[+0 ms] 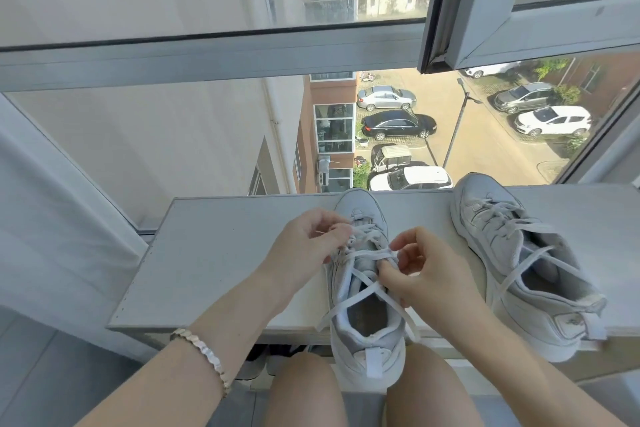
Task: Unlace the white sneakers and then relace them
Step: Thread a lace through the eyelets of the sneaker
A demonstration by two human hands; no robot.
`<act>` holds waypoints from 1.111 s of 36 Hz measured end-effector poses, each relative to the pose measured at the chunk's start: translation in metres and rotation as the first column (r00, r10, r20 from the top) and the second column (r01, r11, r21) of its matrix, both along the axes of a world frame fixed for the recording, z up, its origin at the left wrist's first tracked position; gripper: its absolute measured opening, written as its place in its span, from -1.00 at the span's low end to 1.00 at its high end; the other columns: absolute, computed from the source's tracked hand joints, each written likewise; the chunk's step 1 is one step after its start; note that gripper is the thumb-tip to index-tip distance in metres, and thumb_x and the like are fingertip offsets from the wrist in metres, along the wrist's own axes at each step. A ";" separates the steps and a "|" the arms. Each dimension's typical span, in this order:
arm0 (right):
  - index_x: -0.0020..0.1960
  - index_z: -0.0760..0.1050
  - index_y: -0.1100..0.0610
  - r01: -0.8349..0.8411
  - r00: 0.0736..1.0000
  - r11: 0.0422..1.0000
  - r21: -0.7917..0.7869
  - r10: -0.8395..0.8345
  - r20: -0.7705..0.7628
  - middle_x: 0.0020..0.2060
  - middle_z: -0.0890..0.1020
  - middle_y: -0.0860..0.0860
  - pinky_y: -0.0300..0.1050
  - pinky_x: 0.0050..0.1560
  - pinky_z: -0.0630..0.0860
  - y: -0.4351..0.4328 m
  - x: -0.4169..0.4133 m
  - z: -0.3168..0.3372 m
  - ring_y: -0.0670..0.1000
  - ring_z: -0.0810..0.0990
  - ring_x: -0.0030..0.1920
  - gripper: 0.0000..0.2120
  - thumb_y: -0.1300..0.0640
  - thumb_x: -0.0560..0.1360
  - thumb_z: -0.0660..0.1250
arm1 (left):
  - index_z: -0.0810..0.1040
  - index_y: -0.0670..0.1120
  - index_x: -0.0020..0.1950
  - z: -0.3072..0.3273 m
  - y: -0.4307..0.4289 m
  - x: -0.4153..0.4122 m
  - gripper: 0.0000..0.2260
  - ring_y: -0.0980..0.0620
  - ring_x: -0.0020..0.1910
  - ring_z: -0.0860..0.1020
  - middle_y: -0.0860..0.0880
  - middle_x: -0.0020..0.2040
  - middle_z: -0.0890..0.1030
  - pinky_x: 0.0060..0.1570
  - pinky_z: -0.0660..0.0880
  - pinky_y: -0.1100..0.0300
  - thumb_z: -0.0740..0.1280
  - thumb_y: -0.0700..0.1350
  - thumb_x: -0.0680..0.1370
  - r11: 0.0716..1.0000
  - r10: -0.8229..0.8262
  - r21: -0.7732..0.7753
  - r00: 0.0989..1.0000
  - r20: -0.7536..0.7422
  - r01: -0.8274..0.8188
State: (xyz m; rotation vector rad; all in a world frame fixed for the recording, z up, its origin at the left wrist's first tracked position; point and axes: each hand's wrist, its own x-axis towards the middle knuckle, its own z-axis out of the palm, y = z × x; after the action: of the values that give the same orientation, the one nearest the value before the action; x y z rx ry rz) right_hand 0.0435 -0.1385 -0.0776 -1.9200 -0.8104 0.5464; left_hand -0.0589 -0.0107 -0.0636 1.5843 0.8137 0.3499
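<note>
Two white sneakers stand on a white shelf [214,253] by the window, toes pointing away from me. The near sneaker [367,350] sits in the middle with its heel over the shelf's front edge. Its white lace [372,289] crosses the tongue, and both loose ends trail toward the heel. My left hand [311,246] pinches the lace at the shoe's left eyelets. My right hand [420,270] pinches a lace strand at the right eyelets. The second sneaker [519,260] lies to the right, laced loosely, untouched.
A large window [207,135] rises right behind the shelf, with an open sash [519,28] above the right side. A pale curtain [52,218] hangs at the left. My bare knees [304,392] are under the shelf's front edge. Dark shoes [263,357] sit beneath the shelf.
</note>
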 end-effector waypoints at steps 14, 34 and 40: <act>-0.08 0.54 -0.10 -0.377 0.809 0.863 -0.336 0.484 0.334 -0.19 0.39 -0.16 -0.34 -0.21 0.31 0.010 0.016 0.035 -0.20 0.41 -0.24 -0.92 -0.04 0.52 0.27 | 0.54 0.11 -0.08 -0.015 -0.031 -0.014 -0.84 0.35 -0.17 0.51 0.17 -0.08 0.56 -0.18 0.41 0.45 0.41 -0.14 0.44 0.918 0.105 0.383 0.994 0.017 -0.104; -0.17 0.51 -0.07 -0.366 0.845 0.890 -0.272 0.440 0.303 -0.34 0.52 -0.17 -0.39 -0.33 0.32 0.018 0.012 0.037 -0.30 0.43 -0.35 -0.84 -0.08 0.52 0.23 | 0.54 0.12 -0.24 -0.020 -0.040 -0.018 -0.79 0.13 -0.36 0.51 0.15 -0.18 0.57 -0.29 0.48 0.33 0.45 -0.19 0.42 0.923 0.155 0.333 0.979 0.130 -0.190; -0.17 0.65 0.13 -0.357 0.841 0.824 -0.440 0.489 0.233 -0.39 0.58 0.08 -0.24 -0.38 0.31 0.033 0.011 0.043 -0.06 0.41 -0.40 -0.65 -0.14 0.48 0.30 | 0.57 0.07 -0.23 -0.020 -0.039 -0.020 -0.86 0.14 -0.36 0.53 0.10 -0.17 0.61 -0.29 0.49 0.35 0.48 -0.15 0.40 0.936 0.182 0.279 0.973 0.145 -0.217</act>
State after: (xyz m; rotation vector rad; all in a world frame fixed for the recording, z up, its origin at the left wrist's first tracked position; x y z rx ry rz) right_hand 0.0544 -0.1052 -0.0345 -2.2317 -1.4789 0.6948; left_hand -0.0788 -0.0500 -0.0840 1.7393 0.8628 0.7333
